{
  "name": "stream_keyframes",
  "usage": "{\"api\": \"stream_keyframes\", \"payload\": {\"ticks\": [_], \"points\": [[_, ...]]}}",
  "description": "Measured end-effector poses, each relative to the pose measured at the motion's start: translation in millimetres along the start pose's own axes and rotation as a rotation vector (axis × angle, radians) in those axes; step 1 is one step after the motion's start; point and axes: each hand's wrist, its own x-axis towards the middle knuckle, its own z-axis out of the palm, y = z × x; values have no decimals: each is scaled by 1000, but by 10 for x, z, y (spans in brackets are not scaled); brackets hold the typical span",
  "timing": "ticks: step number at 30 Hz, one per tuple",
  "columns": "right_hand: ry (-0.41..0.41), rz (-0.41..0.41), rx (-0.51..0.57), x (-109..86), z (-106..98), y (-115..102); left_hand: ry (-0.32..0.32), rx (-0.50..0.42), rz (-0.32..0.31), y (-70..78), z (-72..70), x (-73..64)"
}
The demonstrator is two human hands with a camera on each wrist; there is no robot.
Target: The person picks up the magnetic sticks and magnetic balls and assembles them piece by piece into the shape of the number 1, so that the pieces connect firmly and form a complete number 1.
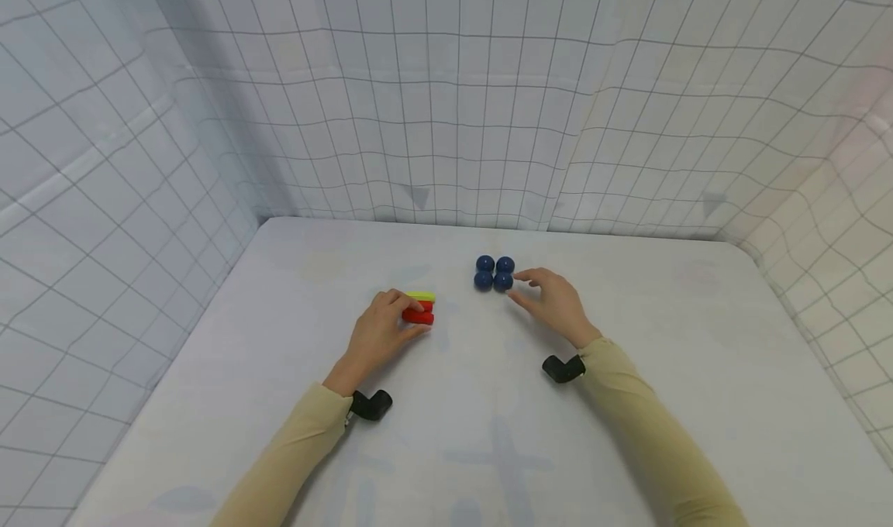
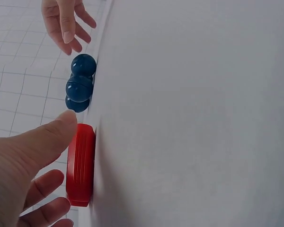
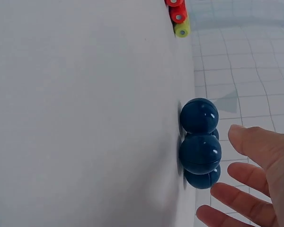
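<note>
Two short red plastic bars [image 1: 418,318] lie side by side on the table, with a yellow-green one [image 1: 422,297] along their far side. One red bar [image 2: 80,165] shows ridges along its length in the left wrist view. My left hand [image 1: 380,327] hovers around their left ends, thumb and fingers spread apart, hiding part of them. To the right, several shiny dark blue balls [image 1: 503,281] sit together in a square cluster. Beside its right edge is my right hand [image 1: 554,304], thumb and fingers parted, fingertips close to the nearest ball [image 3: 200,153].
A white table [image 1: 474,403] with faint bluish marks lies under everything. White cloth with a dark grid [image 1: 446,101] hangs behind it and along both sides. A black curved device [image 1: 371,405] is worn at the left wrist, and another [image 1: 563,369] at the right.
</note>
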Motion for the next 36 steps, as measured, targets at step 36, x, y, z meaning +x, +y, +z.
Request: {"api": "stream_keyframes", "payload": {"ticks": [36], "points": [[-12,117,110,229,233,71,-28,-73,-97,11,39,-2]]}}
